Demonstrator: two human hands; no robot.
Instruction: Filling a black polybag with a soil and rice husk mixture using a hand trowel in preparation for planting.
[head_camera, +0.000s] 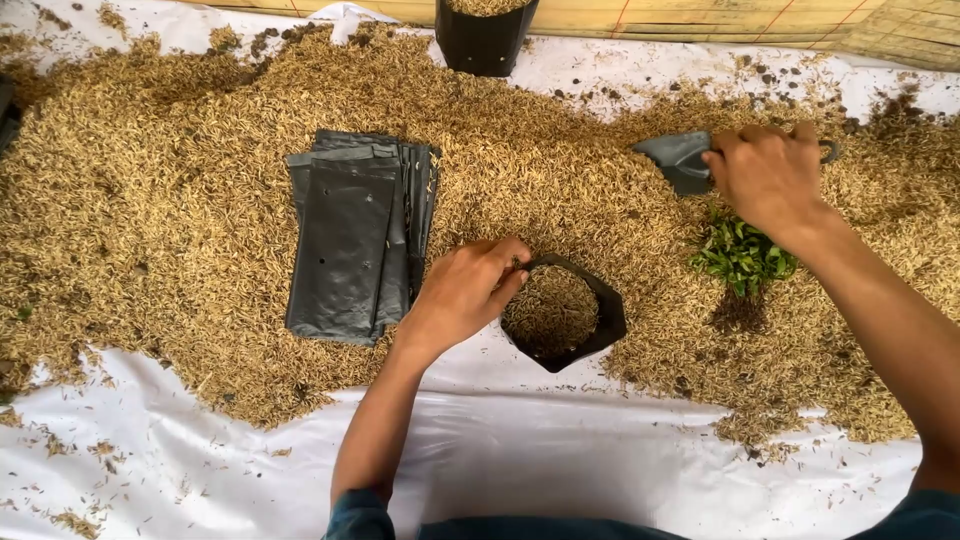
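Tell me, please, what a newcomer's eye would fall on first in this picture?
First, the wide spread of golden rice husk over the white sheet. At centre, the left hand grips the rim of a black grow bag filled with husk, while the right hand holds a grey scoop above a small green seedling. A stack of flat black bags lies to the left.

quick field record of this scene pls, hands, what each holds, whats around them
left hand: pinches the rim of the open black bag, which is filled with husks
right hand: grips a grey scoop lying on the husk pile
seedling: small, green, under the right wrist
flat bags: dark stack left of the left hand
far bag: black, filled, at top edge
sheet: white, under everything
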